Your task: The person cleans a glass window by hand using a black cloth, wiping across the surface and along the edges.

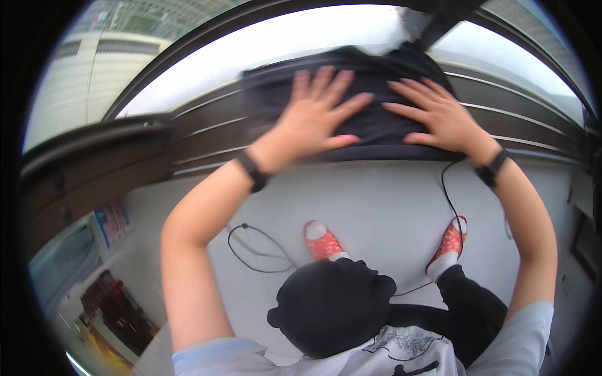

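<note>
A dark piece of cloth (pixel 371 113), maybe a garment, lies spread over a dark slatted ledge in front of a window. My left hand (pixel 312 110) rests palm down on its left half, fingers spread. On the right half lies my right hand (pixel 432 110), also flat with fingers apart. Both hands hold nothing. The cloth's upper edge reaches the bright window, and its lower edge hangs at the front of the ledge. Each wrist carries a black band.
The ledge's dark slats (pixel 508 108) extend to both sides. A black cable (pixel 447 188) runs down from the right wrist area to the pale floor (pixel 376 197), where a cable loop (pixel 258 249) lies near my red shoes (pixel 322 239). Dark furniture (pixel 94 174) stands left.
</note>
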A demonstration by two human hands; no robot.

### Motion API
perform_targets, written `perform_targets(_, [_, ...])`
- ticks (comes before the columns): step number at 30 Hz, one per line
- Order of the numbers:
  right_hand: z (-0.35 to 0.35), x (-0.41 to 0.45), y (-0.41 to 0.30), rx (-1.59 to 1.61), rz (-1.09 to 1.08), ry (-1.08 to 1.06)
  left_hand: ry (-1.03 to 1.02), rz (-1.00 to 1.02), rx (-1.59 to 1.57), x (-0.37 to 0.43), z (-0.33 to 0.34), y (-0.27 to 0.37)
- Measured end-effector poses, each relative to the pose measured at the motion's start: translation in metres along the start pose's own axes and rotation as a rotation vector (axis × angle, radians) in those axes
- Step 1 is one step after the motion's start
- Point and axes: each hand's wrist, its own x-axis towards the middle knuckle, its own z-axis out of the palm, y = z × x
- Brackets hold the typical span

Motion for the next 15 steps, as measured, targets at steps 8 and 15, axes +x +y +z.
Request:
perform_targets(8, [-0.012,-0.047,0.011,-0.140,0.205,-0.135,0.108,0.060,-0.063,0.042,0.022,0.032])
perform_targets(15, [0.007,0.036,-0.039,-0.077,0.085,-0.022,-0.132,-0.061,-0.071,-0.036,-0.013,-0.024])
